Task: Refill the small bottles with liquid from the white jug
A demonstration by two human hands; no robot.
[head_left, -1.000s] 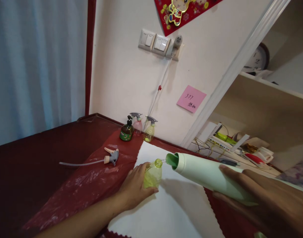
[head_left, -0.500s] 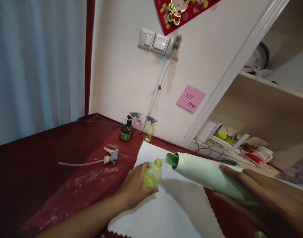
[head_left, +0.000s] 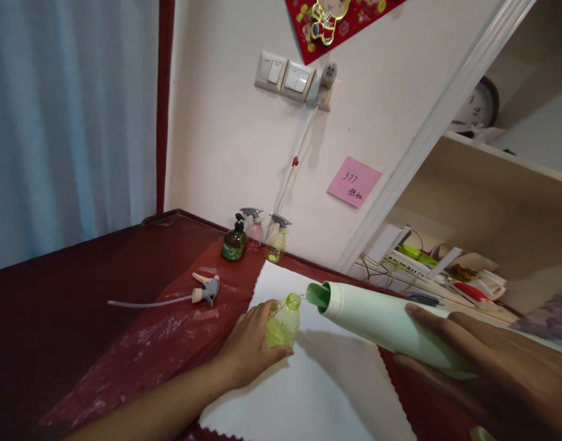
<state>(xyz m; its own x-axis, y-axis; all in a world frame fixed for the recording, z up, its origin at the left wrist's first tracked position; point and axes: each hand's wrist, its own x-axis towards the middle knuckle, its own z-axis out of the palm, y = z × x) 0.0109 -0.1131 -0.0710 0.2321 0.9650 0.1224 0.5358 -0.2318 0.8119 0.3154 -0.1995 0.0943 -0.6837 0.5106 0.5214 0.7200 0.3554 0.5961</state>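
Note:
My left hand (head_left: 249, 346) is wrapped round a small yellow-green bottle (head_left: 284, 321) that stands upright and uncapped on a white cloth (head_left: 317, 386). My right hand (head_left: 474, 367) grips a large pale green-white bottle (head_left: 382, 323), tipped almost flat. Its green spout points left, right at the small bottle's mouth, with a thin stream between them. A loose spray-trigger head with its long tube (head_left: 202, 294) lies on the red plastic sheet (head_left: 170, 343) to the left.
Against the wall stand a dark green pump bottle (head_left: 235, 242), a pink spray bottle (head_left: 254, 228) and a yellowish spray bottle (head_left: 277, 241). Shelves at the right (head_left: 446, 269) hold cables and small items. A dark red table (head_left: 55, 318) reaches to a curtain at the left.

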